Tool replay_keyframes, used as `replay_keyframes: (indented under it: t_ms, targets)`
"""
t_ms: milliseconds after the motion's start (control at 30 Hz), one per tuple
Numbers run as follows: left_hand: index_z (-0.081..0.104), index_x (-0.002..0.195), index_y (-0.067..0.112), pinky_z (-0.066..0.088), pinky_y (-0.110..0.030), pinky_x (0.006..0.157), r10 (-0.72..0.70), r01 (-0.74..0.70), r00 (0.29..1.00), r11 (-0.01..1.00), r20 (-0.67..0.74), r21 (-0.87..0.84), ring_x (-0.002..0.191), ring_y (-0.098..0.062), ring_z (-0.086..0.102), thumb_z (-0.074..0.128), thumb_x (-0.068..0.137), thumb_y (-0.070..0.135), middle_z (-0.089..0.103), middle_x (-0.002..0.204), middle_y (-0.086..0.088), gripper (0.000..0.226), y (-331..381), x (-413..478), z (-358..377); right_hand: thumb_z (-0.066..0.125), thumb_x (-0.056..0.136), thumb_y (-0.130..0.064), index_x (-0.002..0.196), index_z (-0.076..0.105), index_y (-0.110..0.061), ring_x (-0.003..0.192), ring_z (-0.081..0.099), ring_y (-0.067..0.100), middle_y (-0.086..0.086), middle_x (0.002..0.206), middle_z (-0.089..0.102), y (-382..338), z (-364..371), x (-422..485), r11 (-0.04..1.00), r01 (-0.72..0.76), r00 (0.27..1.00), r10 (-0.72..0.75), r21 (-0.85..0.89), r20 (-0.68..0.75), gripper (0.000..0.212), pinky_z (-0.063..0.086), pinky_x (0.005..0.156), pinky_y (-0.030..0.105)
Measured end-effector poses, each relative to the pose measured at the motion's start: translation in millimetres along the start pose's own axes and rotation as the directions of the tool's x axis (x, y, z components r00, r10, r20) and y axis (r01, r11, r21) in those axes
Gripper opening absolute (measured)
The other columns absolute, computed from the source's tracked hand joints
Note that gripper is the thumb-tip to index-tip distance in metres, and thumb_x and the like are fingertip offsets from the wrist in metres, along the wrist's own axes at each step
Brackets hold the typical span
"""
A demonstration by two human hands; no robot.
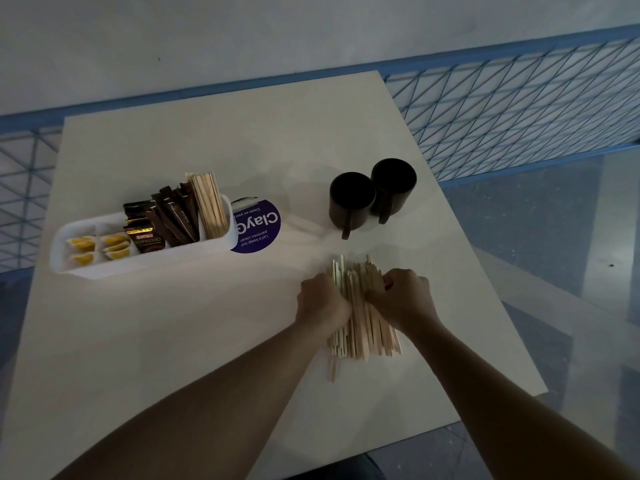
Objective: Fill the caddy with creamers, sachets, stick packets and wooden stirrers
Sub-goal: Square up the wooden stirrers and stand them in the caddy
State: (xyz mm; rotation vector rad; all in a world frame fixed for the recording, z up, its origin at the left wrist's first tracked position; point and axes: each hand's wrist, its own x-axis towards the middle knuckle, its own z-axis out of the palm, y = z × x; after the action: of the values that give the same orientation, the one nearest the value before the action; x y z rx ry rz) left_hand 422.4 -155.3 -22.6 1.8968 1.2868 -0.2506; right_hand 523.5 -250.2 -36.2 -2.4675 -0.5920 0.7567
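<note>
A white caddy (79,268) stands at the table's left. It holds yellow creamers (114,247), a dark sachet (147,239), brown stick packets (175,216) and upright wooden stirrers (211,206). Nearer me lies a loose pile of wooden stirrers (360,327). My left hand (320,303) grips the pile from its left side. My right hand (401,299) grips it from the right, fingers curled into the sticks. One stirrer (333,368) sticks out at the pile's near end.
Two black mugs (353,202) (393,187) stand side by side behind the pile. A round purple sticker or lid (258,232) lies right of the caddy. The pale table (207,341) ends close on the right, beside blue wire mesh (519,109).
</note>
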Motion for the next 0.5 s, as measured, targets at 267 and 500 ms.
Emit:
replay_keyframes:
  t_ms: [267,500]
  targets:
    - [0.068,0.102,0.004,0.058,-0.032,0.069,-0.033,0.032,0.999,0.997,-0.006,-0.072,0.087,-0.027,0.068,0.055,0.087,0.004,0.069,0.096,-0.012,0.02,-6,3,-6,0.054,0.086,-0.005,0.071,0.063,-0.001,0.054,0.05,0.018,0.008,0.063,0.057,0,-1,3,0.998,-0.052,0.999,0.051,0.032,0.01,0.017,0.043,0.049,0.029]
    - [0.065,0.108,0.003,0.049,-0.022,0.054,-0.049,0.048,0.999,0.992,-0.01,-0.114,0.08,-0.022,0.064,0.052,0.091,0.003,0.067,0.099,-0.011,0.022,-12,3,-12,0.048,0.091,-0.004,0.082,0.064,-0.005,0.06,0.056,0.018,0.01,0.078,0.063,-1,-1,3,0.989,-0.098,0.995,0.094,0.109,0.042,0.018,0.042,0.046,0.023]
